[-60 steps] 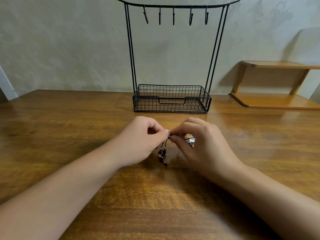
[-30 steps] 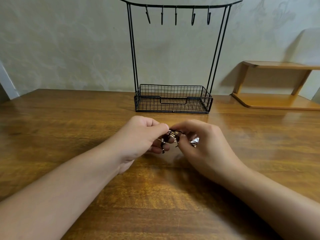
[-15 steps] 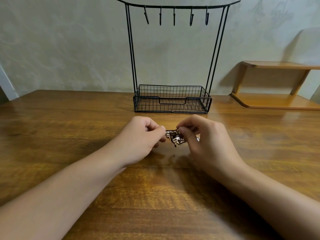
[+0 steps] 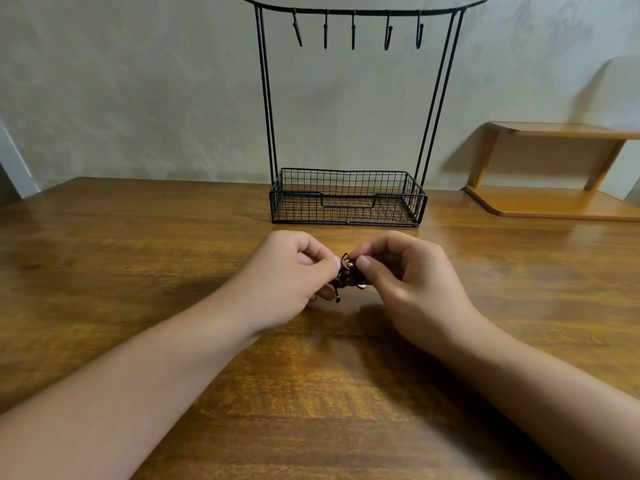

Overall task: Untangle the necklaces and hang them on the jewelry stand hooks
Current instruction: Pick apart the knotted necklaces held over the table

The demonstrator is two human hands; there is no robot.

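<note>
With both hands meeting over the bench (image 4: 138, 254), necklaces (image 4: 347, 277) stay bunched.
L hand (image 4: 291, 275) & R hand (image 4: 408, 275) each pinch the tangle; stand (image 4: 346, 202) w/ 5 hooks (image 4: 353, 31) behind.

A glossy brown wooden bench (image 4: 138, 258) is carrying a black wire jewelry stand with a mesh basket base (image 4: 347, 206) near its far edge, while a light wooden two-tier corner shelf (image 4: 554, 206) is sitting at the far right.

In front of the jewelry stand (image 4: 348, 199), left hand (image 4: 287, 275) and right hand (image 4: 408, 282) pinch the tangled necklaces (image 4: 346, 275) between them.
</note>
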